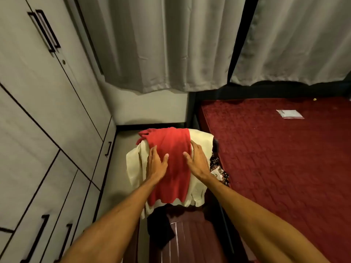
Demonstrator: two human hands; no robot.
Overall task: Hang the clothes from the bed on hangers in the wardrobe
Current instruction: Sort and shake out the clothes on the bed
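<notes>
The wardrobe (47, 111) fills the left side: flat pale grey doors with a faint wood grain, split by thin dark seams, with slim black bar handles (44, 30). Above the middle hang grey curtains (161, 44), matte woven cloth in soft vertical folds with a stitched hem.

In the narrow gap between wardrobe and bed lies a heap of clothes. A cream garment (133, 164), smooth and limp, spreads widest and droops over the left edge of the heap. The left hand (156, 164) lies flat on it and on the red garment (174, 149), fingers straight and released, thumb spread. The red garment is soft, finely ribbed knit, draped as a long strip over the top. The right hand (197, 162) presses its right edge the same way, palm down, grasping nothing. A black garment (159, 230) hangs crumpled below, over a dark maroon ribbed support (190, 234); what that is I cannot tell. A patterned cloth (218, 168) peeks out at the right.

The bed (284, 158) wears a deep red, quilted, velvety cover; a small clear packet (289, 113) lies near its far edge
</notes>
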